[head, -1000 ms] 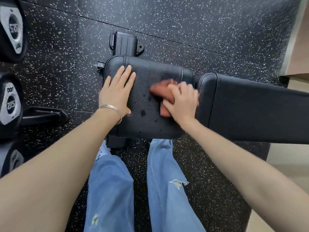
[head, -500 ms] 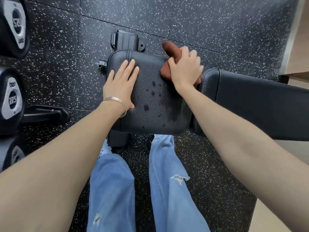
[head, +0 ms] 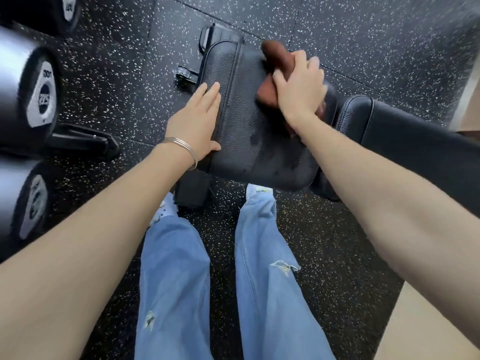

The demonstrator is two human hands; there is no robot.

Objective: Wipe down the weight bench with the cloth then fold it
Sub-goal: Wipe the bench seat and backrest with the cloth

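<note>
We stand on a black rubber floor (head: 363, 35) flecked with white, matting of the kind that takes dropped weights. Across it runs the black, pebble-grained padded weight bench (head: 376, 131). Its long back pad (head: 428, 157) reaches off to our right and its shorter seat pad (head: 246, 131) sits just ahead of our light blue ripped jeans (head: 176, 281), close enough, we judge, to lean over the work. Large dark dumbbells (head: 15, 100) with silver hexagonal end plates (head: 44, 94) sit at our left, well apart from the bench. Our hands are apart. Our left hand (head: 197, 120) lies flat with straight fingers on the left edge of the seat pad, holding nothing; we take it as a brace that steadies us. Our right hand (head: 298, 89) is curled round the bunched rust-brown cloth (head: 276, 57) and presses it on the far right part of the seat pad, near the gap before the back pad; bunched, it makes a firm wad for scrubbing. Dark damp patches (head: 259, 144) show on the near half of the pad, so wiping looks unfinished and folding has not begun. A thin silver bangle (head: 181, 149) circles the left wrist. The end plates carry dark printed characters, probably a weight figure, but too blurred for us to read. We see no brand on bench or cloth.
</note>
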